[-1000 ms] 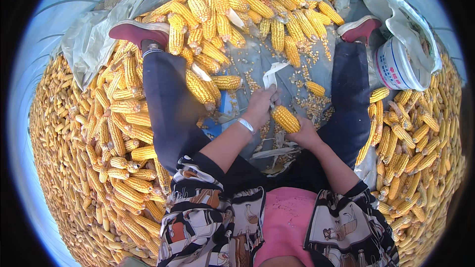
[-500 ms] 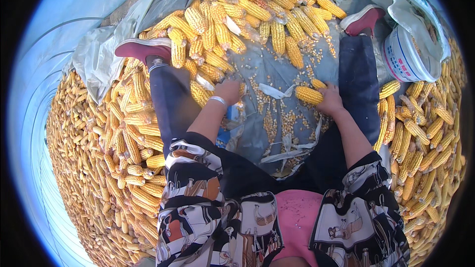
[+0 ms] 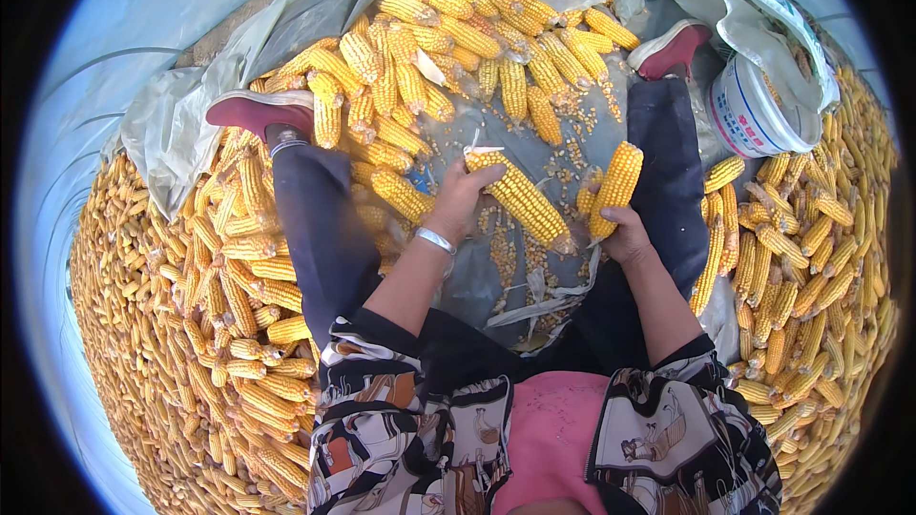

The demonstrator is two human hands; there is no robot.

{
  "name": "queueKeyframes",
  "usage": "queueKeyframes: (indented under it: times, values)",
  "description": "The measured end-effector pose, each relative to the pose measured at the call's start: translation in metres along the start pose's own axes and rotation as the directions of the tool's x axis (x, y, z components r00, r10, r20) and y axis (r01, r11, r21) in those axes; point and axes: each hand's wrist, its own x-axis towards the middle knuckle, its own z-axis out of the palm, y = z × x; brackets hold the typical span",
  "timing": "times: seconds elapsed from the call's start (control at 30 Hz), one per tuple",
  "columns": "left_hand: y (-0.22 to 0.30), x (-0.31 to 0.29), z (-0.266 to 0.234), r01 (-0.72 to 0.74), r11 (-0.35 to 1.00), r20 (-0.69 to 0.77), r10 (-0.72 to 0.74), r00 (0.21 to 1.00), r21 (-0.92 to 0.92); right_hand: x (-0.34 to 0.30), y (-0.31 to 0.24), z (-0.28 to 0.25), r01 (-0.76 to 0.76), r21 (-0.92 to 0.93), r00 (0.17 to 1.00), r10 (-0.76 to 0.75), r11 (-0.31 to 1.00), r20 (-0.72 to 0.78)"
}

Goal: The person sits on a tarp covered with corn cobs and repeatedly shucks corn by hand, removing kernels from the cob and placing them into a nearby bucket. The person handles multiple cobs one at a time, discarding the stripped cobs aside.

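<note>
Left hand (image 3: 460, 198), right hand (image 3: 628, 236): 1 cob (image 3: 523, 204) each, seemingly apart

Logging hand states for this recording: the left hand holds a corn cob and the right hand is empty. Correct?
Not quite: the right hand is not empty; the head view shows it gripping a second corn cob. The left hand does hold a corn cob.

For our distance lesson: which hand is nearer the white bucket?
Right. The right hand is pictured below and left of the white bucket; the left hand is farther left.
</note>
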Motion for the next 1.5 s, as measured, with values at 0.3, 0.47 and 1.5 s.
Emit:
queueKeyframes:
  times: [0.3, 0.47, 1.5]
  values:
    - [-0.08, -0.06, 0.024, 0.038, 0.962, -0.181, 0.012, 0.983, 0.27, -0.075, 0.076, 0.028, -0.258, 0.536, 0.962, 0.161, 0.804, 0.22]
    - [-0.092, -0.064, 0.066, -0.049, 0.712, -0.185, 0.247, 0.951, 0.701, -0.086, 0.086, 0.028, -0.268, 0.629, 0.962, 0.235, 0.729, 0.137]
    - [0.033, -0.014, -0.113, 0.599, 0.318, -0.629, -0.014, 0.778, 0.735, 0.054, -0.024, 0.057, -0.041, -0.552, 0.995, 0.086, 0.833, 0.056]
